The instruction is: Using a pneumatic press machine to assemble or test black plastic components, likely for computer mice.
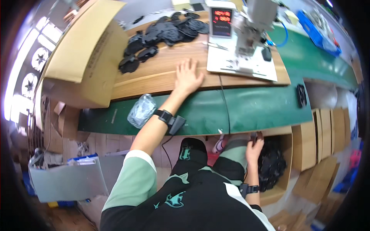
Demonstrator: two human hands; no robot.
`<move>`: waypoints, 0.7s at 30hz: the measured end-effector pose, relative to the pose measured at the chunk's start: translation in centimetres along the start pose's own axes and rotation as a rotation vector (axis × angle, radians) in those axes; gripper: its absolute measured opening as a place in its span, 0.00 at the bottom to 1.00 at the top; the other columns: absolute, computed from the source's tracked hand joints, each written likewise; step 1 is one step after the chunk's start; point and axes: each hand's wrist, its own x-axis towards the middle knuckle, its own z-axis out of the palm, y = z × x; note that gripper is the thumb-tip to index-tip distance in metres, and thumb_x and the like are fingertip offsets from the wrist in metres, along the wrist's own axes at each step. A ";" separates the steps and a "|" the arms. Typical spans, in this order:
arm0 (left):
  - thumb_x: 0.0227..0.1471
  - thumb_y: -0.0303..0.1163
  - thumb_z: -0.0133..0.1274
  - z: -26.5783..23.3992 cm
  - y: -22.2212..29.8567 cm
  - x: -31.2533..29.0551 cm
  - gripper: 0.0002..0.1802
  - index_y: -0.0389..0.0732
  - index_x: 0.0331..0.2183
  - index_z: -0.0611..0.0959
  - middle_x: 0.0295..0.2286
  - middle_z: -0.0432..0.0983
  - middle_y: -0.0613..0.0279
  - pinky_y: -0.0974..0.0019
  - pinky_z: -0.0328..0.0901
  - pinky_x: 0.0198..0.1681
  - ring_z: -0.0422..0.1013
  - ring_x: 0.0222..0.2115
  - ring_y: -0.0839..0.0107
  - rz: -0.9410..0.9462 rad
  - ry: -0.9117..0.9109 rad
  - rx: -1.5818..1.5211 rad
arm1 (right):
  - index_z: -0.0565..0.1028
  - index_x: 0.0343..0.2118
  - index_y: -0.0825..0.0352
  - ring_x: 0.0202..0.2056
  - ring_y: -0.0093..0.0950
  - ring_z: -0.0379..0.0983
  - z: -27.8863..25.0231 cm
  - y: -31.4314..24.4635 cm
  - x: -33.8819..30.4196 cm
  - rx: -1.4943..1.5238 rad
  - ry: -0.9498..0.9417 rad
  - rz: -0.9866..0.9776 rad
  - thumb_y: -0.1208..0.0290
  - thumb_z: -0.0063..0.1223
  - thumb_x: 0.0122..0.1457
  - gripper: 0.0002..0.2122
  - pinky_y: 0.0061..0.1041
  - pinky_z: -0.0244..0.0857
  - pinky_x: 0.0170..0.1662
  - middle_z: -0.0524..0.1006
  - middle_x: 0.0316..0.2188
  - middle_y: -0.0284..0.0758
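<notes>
My left hand (pixel 188 78) lies flat on the wooden board (pixel 162 79), fingers spread and nothing in it. Beyond it is a heap of flat black pieces (pixel 169 30), some rounded, too jumbled to name. To its right stands a white bench machine (pixel 246 42) with a lit red display (pixel 221 23); tweezers (pixel 216 46) rest on its base. Below the table edge, beside my right thigh, my right hand (pixel 254 149) pinches a small black part (pixel 253 135) whose kind I cannot make out. Next to that hand sits an open carton (pixel 286 169) holding many black parts (pixel 271 163).
A large open carton (pixel 84 77) stands at the left of the green table (pixel 254 107). A clear plastic bag (pixel 142 111) lies by my left forearm. One black piece (pixel 301 95) is at the right edge. Cardboard boxes (pixel 323 134) line the right; a blue tray (pixel 318 34) sits behind.
</notes>
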 end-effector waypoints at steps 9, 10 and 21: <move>0.60 0.50 0.53 -6.2 -2.5 1.8 0.37 0.40 0.64 0.70 0.64 0.60 0.36 0.43 0.53 0.69 0.56 0.66 0.41 0.080 -0.400 -0.179 | 0.68 0.65 0.67 0.71 0.54 0.49 9.3 -2.2 -0.6 -0.448 -0.247 -0.144 0.60 0.58 0.55 0.34 0.65 0.33 0.71 0.63 0.67 0.51; 0.58 0.47 0.56 -7.0 -6.1 2.2 0.35 0.40 0.62 0.72 0.62 0.62 0.36 0.45 0.59 0.66 0.60 0.63 0.41 0.106 -0.217 -0.035 | 0.72 0.62 0.66 0.67 0.53 0.57 9.9 -3.9 -0.3 -0.406 -0.230 -0.200 0.59 0.57 0.56 0.30 0.62 0.42 0.69 0.68 0.63 0.50; 0.54 0.69 0.52 -8.7 -33.1 16.9 0.48 0.56 0.68 0.66 0.70 0.50 0.47 0.38 0.47 0.70 0.44 0.72 0.47 -0.378 -0.037 0.126 | 0.76 0.57 0.65 0.60 0.51 0.69 13.9 4.5 -1.1 -0.245 -0.303 -0.299 0.57 0.54 0.60 0.25 0.49 0.59 0.64 0.75 0.58 0.47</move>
